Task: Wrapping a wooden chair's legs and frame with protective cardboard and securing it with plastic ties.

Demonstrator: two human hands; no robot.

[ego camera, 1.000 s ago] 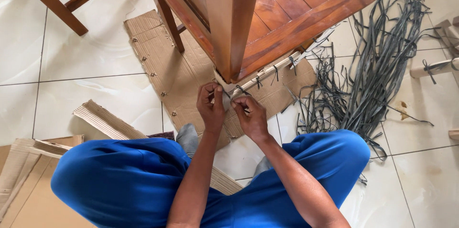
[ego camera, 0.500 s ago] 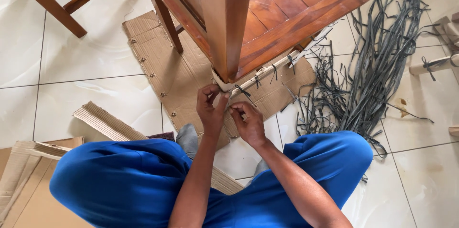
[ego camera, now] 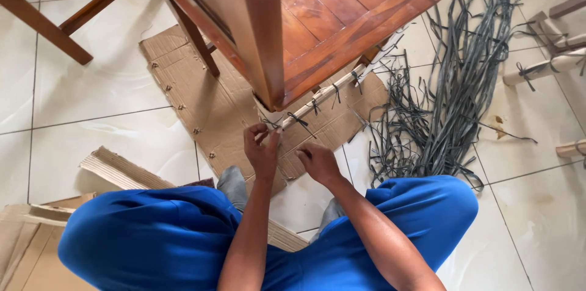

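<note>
While both hands (ego camera: 287, 154) sit apart — left hand (ego camera: 261, 150) pinches a dark strap (ego camera: 268, 125).

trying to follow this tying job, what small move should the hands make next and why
Probably pull the dark plastic strip snug with the left hand. That hand pinches the strip at the foot of the cardboard-wrapped wooden table leg, while the right hand sits just beside it, apparently empty. Other ties along the wrapped rail are already knotted.
</note>
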